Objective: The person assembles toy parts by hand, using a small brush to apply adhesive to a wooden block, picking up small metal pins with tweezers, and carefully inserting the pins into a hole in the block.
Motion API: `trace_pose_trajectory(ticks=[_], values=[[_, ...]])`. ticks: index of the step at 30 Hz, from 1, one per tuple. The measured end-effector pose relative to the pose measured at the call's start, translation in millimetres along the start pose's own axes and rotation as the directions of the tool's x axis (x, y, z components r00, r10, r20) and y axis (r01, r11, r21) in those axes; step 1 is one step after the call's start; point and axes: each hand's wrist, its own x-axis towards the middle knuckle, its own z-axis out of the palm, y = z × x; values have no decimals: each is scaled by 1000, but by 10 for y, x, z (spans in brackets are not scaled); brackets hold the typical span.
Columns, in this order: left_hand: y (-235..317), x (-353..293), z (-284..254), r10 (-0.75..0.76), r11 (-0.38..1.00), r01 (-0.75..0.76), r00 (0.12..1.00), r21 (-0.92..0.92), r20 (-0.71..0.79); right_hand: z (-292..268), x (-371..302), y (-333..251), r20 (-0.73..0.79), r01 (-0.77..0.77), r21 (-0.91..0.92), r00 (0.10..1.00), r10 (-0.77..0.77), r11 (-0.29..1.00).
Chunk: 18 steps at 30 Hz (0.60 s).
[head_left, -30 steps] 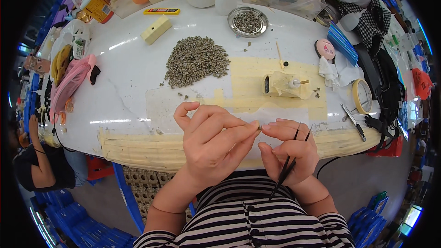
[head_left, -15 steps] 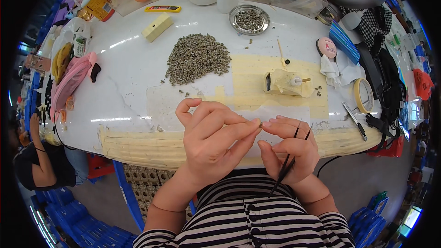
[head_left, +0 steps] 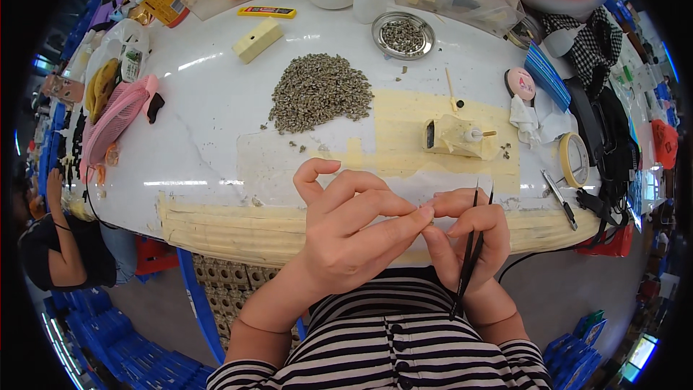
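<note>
My left hand (head_left: 350, 235) is closed in a pinch on a tiny metal part (head_left: 431, 222), mostly hidden by the fingertips. Its little finger curls up, away from the others. Black tweezers (head_left: 469, 263) lie across the fingers of my right hand (head_left: 480, 235), points upward and apart. The right thumb and index fingertip meet the left fingertips at the tiny part. Beyond my hands is a heap of small grey-brown metal parts (head_left: 321, 94). To its right stands a tape-covered block (head_left: 455, 137) with a small white bottle-like piece and a stick on it.
A round metal dish (head_left: 377, 43) holds more small parts. Also on the table are a pale yellow block (head_left: 258, 40), a knife (head_left: 559, 198), a tape roll (head_left: 564, 160) and a pink mesh pouch (head_left: 115, 123). Masking tape (head_left: 224, 230) covers the front edge. Another person (head_left: 68, 245) sits at left.
Both hands have shifted slightly right and closer together. The right thumb has come up to the left fingertips, and the tweezers stand more upright. The view has shifted a little.
</note>
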Motion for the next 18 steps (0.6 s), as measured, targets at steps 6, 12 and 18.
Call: trace_pose_trajectory(ticks=[6,12,18], values=[[0,-9,19,4,999,-3,1000,37,-31,17,-16,-13,-18,83,-170,996,-88,982],[-20,-16,57,-34,999,36,997,23,-68,5,-24,-61,36,188,-339,982,-187,922],[-17,-18,39,-46,999,46,998,-14,-49,18,-41,-41,22,129,-312,992,-128,941]])
